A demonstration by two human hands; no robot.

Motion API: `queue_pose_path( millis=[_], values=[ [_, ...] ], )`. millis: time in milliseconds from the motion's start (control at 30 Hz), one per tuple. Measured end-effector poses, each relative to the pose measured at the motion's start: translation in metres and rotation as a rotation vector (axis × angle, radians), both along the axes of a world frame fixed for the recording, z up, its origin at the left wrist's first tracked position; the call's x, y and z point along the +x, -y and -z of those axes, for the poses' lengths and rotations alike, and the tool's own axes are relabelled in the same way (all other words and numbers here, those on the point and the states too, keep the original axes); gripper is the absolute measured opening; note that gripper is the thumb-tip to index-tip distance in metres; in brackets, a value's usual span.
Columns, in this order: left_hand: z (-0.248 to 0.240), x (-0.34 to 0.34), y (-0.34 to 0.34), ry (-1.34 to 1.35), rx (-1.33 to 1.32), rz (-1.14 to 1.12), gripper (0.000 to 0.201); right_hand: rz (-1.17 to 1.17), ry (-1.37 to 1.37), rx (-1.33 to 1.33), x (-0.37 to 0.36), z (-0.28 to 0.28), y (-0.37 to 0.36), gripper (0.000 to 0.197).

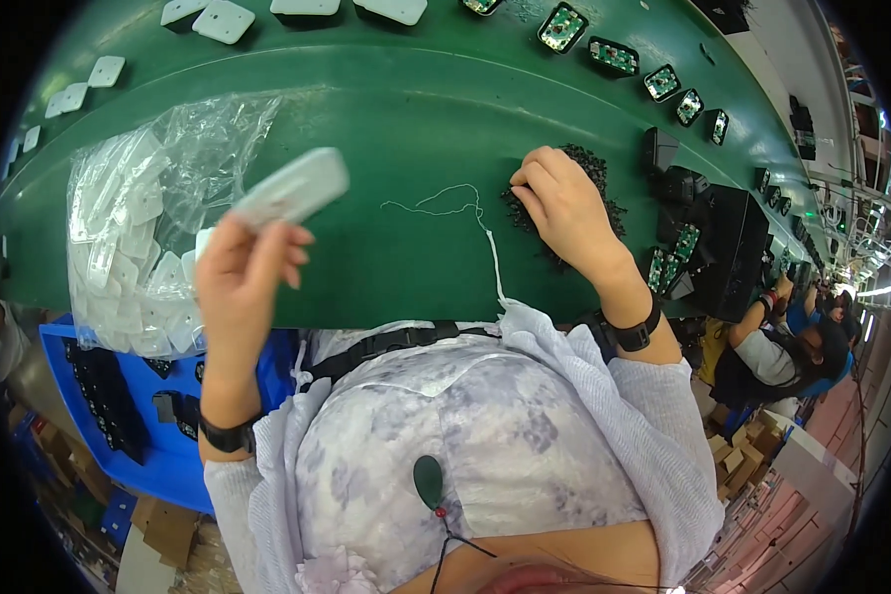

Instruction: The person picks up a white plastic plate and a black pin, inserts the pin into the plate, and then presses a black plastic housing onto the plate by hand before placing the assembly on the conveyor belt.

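Holding a white plastic cover [292,186] up, the left hand [240,272] pinches it tight. The right hand [564,203] digs bent fingers into little black parts [604,213], so it can pick some; nothing is clearly gripped.

Clear crinkled plastic bag [139,228] stuffed with white flat covers lies on the green belt at the person's left, blue bin [99,396] of black parts just below it at the belt edge, brown cardboard boxes [168,530] on the floor lower left, more cartons [738,460] lower right.
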State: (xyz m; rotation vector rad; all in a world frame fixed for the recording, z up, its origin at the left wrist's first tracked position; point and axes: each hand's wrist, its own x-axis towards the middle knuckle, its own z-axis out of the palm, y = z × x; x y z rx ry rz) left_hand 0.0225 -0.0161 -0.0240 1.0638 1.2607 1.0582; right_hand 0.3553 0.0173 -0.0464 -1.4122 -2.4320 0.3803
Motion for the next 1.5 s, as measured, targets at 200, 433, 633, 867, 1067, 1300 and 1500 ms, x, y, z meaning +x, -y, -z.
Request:
queue_pose_path(
  millis=[200,433,633,867,1067,1300,1500],
  values=[
    [0.020,0.051,-0.003,0.205,-0.271,0.320,0.016,-0.127,0.109,0.049,-0.004,0.001,0.005,0.017],
    [0.031,0.051,-0.003,0.185,-0.303,0.368,0.020,-0.174,0.215,0.038,-0.007,-0.006,-0.005,0.016],
    [0.028,0.053,-0.002,0.179,-0.256,0.292,0.020,-0.076,0.068,0.028,-0.006,0.002,-0.011,0.015],
    [0.024,0.054,-0.006,0.211,-0.199,0.291,0.035,-0.036,0.020,-0.041,-0.005,0.002,-0.014,0.016],
    [0.031,0.053,-0.003,0.070,-0.093,0.291,0.025,-0.023,-0.059,-0.041,-0.012,0.004,-0.014,0.020],
    [0.030,0.054,-0.002,0.008,-0.076,0.254,0.018,-0.001,0.004,-0.061,-0.028,-0.009,-0.014,0.024],
    [0.025,0.060,0.000,-0.094,0.046,0.198,0.020,0.176,-1.064,-0.726,-0.074,-0.019,0.000,0.015]
  ],
)
